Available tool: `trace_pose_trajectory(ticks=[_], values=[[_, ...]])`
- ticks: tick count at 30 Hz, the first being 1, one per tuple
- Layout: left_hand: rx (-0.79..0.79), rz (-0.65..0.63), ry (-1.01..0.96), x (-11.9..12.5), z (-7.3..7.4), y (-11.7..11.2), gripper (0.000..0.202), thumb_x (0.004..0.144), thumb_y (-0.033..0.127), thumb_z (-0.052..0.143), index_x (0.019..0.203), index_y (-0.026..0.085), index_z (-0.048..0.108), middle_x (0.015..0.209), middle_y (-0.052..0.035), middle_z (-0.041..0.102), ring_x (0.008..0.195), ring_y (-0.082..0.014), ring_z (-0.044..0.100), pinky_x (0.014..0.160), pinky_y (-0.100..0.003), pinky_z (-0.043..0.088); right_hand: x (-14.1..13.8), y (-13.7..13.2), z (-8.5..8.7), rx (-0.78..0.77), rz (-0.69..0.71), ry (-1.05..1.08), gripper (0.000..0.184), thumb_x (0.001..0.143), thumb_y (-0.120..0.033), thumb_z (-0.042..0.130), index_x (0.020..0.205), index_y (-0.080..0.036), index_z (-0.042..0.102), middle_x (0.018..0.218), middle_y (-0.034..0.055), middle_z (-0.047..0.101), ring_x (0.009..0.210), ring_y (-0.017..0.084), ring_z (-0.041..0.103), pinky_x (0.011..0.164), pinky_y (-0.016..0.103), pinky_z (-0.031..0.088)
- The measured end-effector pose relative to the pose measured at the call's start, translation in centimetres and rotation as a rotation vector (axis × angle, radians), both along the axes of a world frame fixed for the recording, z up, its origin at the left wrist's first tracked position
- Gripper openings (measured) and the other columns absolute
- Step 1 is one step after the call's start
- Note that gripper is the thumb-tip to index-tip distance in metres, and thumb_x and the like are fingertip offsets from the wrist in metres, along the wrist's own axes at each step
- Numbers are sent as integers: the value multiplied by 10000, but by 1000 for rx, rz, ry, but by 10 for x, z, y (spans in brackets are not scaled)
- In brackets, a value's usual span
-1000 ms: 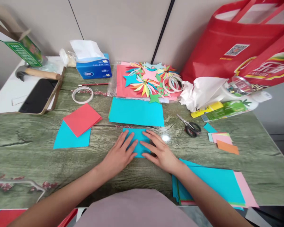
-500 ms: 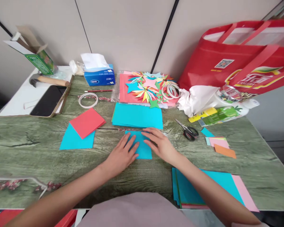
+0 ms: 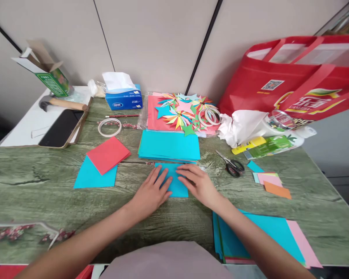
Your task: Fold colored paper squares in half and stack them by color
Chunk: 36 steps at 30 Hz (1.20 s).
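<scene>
A small blue piece of paper (image 3: 178, 189) lies flat on the table in front of me. My left hand (image 3: 154, 188) rests on its left part, fingers stretched out and spread. Over its right side is my right hand (image 3: 199, 184), fingers extended and slightly bent, with the tips at the upper right of the sheet. Just beyond the hands sits a stack of blue paper (image 3: 169, 145). To the left, a folded red paper (image 3: 108, 155) overlaps another blue sheet (image 3: 95, 176). Black-handled scissors (image 3: 232, 164) lie to the right.
A paper stack (image 3: 261, 232) lies under my right forearm. Paper scraps (image 3: 277, 189), a glue stick (image 3: 248, 145) and a red bag (image 3: 293, 77) are on the right. At the back are paper stars (image 3: 184, 106), a tissue box (image 3: 123, 99), tape (image 3: 109, 127), a hammer (image 3: 65, 104) and a phone (image 3: 61, 128).
The whole view has shifted slightly, so things appear a little lower. My right fingers have bent a bit more over the blue paper; my left hand stays on it.
</scene>
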<state>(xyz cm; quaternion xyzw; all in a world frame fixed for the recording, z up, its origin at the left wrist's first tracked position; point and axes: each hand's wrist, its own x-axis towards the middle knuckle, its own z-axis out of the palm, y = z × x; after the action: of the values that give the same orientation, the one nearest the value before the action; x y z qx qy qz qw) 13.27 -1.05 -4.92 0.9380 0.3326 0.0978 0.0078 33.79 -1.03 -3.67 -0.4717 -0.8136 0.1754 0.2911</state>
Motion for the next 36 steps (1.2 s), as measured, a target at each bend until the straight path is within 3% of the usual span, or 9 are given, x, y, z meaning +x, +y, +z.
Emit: trace_pose_trajectory(ticks=[7, 28, 36], values=[[11, -4, -13, 0, 1, 1, 408, 860, 349, 390, 1187, 134, 503, 1312, -136, 428, 1260, -317, 271, 986, -460, 335, 14, -13, -12, 29, 60, -77, 305, 823, -272, 503, 1122, -218, 530, 1218, 98, 490, 1176, 247, 398, 931, 482, 409], [-12, 0, -26, 0, -1, 1, 405, 852, 352, 409, 1188, 146, 501, 1326, -128, 413, 1271, -316, 245, 980, -473, 338, 16, -12, -16, 4, 39, -64, 342, 819, -289, 504, 1158, -235, 506, 1254, 102, 462, 1206, 255, 372, 942, 492, 395], [-1, 2, -47, 1, -1, 2, 401, 852, 345, 410, 1183, 139, 507, 1310, -130, 432, 1264, -314, 266, 974, -468, 349, 16, -11, -16, -17, 2, -75, 420, 817, -321, 502, 1219, -224, 435, 1283, 116, 427, 1227, 264, 337, 962, 499, 364]])
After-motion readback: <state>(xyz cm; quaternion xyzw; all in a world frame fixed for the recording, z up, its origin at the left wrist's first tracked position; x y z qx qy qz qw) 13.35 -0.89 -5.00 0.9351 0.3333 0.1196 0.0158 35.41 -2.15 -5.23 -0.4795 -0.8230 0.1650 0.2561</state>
